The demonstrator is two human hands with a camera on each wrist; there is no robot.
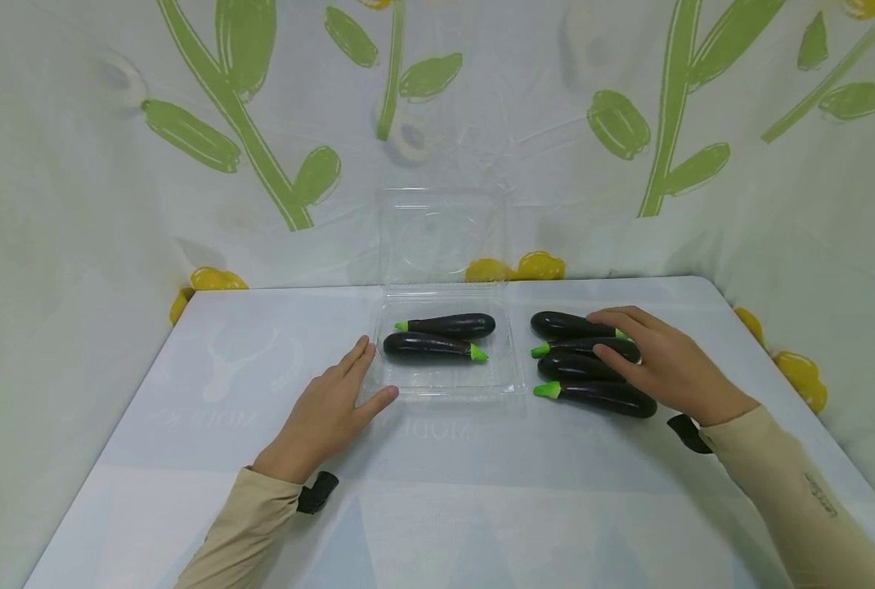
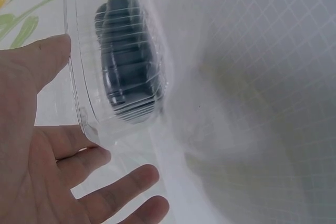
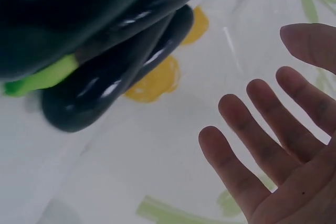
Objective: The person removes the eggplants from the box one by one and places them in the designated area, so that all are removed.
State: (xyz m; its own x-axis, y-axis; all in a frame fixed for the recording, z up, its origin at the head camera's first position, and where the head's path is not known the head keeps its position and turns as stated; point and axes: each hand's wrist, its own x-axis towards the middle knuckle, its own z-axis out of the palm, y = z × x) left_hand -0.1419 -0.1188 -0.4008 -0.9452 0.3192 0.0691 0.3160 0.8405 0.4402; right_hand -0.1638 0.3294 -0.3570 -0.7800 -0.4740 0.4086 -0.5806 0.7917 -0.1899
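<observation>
A clear plastic clamshell box lies on the table with its lid raised at the back. Two dark eggplants, a rear one and a front one, lie inside with green stems pointing opposite ways. At the box's left side is my left hand, fingers extended and thumb spread by the near corner. To the right of the box, several more eggplants lie in a stack of rows. My right hand reaches over their right ends, fingers fairly straight; the right wrist view shows a gap between fingers and eggplants.
The white table carries faint printed patterns and ends just behind the box. A pale curtain with green leaves and yellow flowers hangs behind and at both sides. Black straps sit at the wrists.
</observation>
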